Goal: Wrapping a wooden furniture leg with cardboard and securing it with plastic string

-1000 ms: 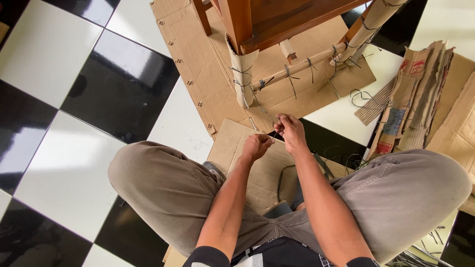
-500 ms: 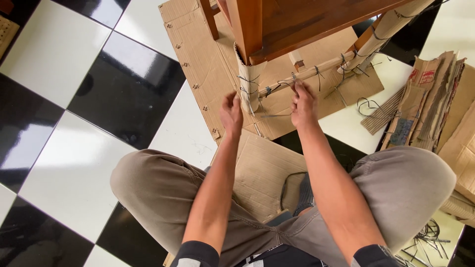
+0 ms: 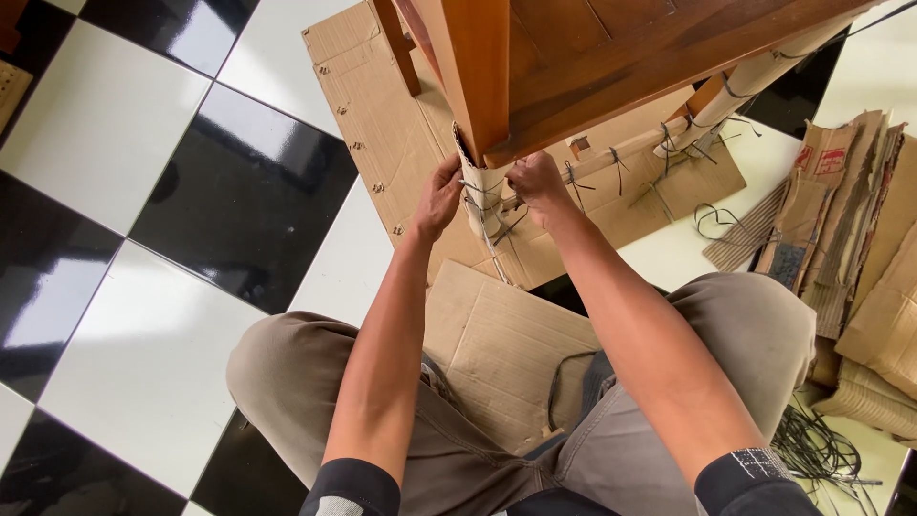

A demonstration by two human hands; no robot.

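The wooden chair [image 3: 611,48] is cut off by the top edge, so only its reddish-brown seat frame and legs show; the near leg's lower part is hidden under a cardboard wrap [image 3: 480,196], tan and corrugated, bound by thin dark ties whose knots are too fine to make out; the left hand [image 3: 439,196] presses against the wrap's left side with curled fingers, and whether they pinch a tie cannot be told; the right hand [image 3: 537,183] sits just right of the wrap, its fingers closed around a dark tie [image 3: 508,222] that trails downward; a wrapped rung [image 3: 621,156] runs from there toward a second wrapped leg [image 3: 740,81], tied at intervals; beneath lies a flat cardboard sheet [image 3: 373,105] with staples along its edge, on a glossy black-and-white tiled floor [image 3: 143,191]; another cardboard piece [image 3: 497,344] lies between the person's knees; at right stands a stack of folded cardboard [image 3: 841,191], with loose dark ties [image 3: 812,444] tangled below it, partly behind the right knee.
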